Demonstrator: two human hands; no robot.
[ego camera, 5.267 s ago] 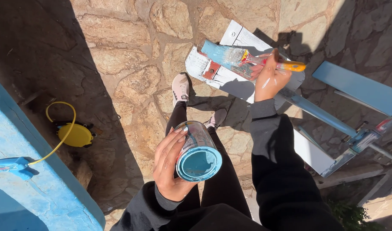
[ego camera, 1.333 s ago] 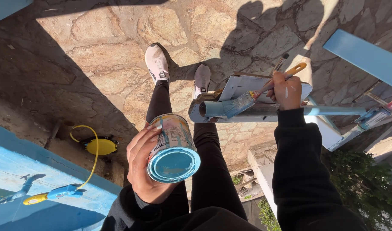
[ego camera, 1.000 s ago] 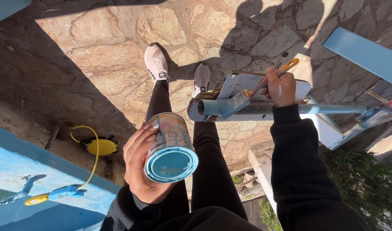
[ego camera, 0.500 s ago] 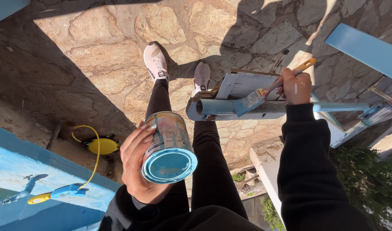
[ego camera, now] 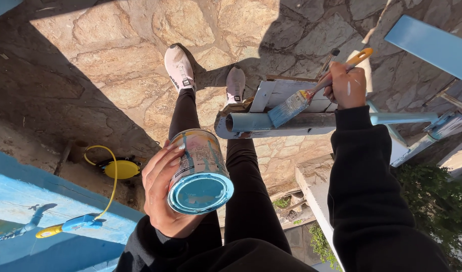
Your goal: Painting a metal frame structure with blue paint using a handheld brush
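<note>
**Brush on the pipe, can in reserve**

Nearest, left hand [ego camera: 163,194] wraps the paint can [ego camera: 200,174], light-blue paint inside. Farther out, right hand [ego camera: 346,86] grips the paintbrush [ego camera: 311,94], bristles touching the blue pipe [ego camera: 291,122]. Painting stroke in hand; next likely calls for steady brush travel along the pipe.

This is an outdoor spot beside a house, in bright sun, where painting work is under way. The stone paving [ego camera: 115,60] of irregular slabs lies far below, crossed by hard shadows. A light-blue pipe [ego camera: 291,122] and blue-painted boards [ego camera: 430,45] stand to the right, and a blue wall [ego camera: 24,201] to the near left. Green bushes [ego camera: 437,206] grow at the near right. A paint tin [ego camera: 201,174] and brush [ego camera: 301,100] show the work.
</note>
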